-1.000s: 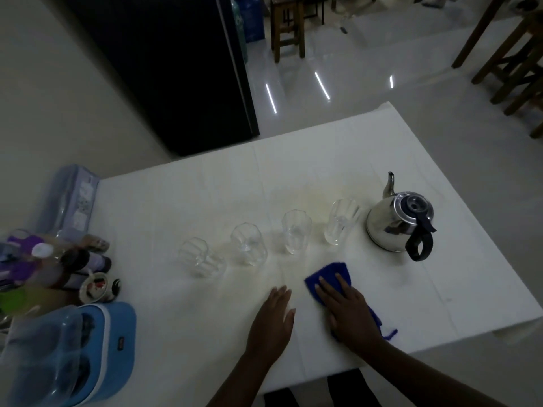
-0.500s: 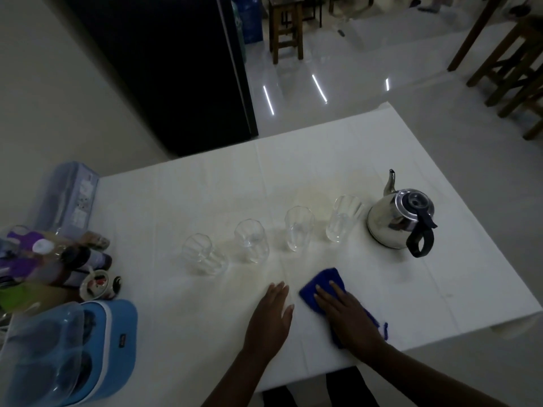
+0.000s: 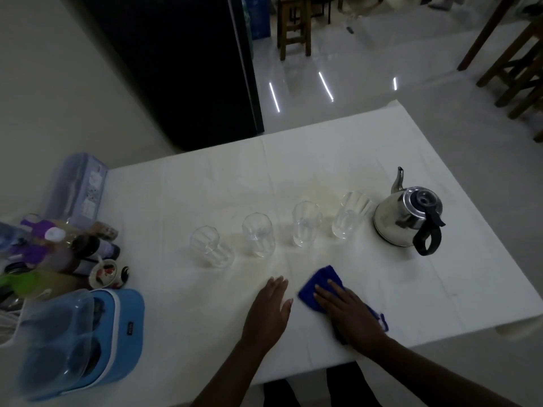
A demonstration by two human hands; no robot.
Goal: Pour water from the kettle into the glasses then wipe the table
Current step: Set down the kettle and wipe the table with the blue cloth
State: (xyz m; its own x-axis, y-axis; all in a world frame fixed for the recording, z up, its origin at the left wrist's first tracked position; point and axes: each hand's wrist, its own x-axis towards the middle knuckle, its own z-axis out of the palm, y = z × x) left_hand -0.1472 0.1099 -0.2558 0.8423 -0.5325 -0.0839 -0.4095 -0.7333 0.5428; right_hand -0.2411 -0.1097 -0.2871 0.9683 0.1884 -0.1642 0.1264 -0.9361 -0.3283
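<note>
A steel kettle [image 3: 407,220] with a black handle stands upright at the right of the white table [image 3: 205,186]. Left of it, several clear glasses stand in a row, from the nearest glass [image 3: 348,214] to the farthest left glass [image 3: 207,245]. A blue cloth [image 3: 318,280] lies flat on the table in front of the glasses. My right hand [image 3: 348,312] presses down on the cloth with fingers spread. My left hand [image 3: 270,309] rests flat on the table just left of the cloth, holding nothing.
Bottles and jars [image 3: 58,251] crowd the table's left edge, with a light blue case [image 3: 85,336] in front and a pale box [image 3: 78,189] behind. A dark cabinet [image 3: 176,69] stands beyond the table. Wooden stools [image 3: 293,27] stand on the shiny floor.
My right hand has slid the blue cloth a little to the left and towards me. My left hand stays flat on the table. Kettle and glasses have not moved.
</note>
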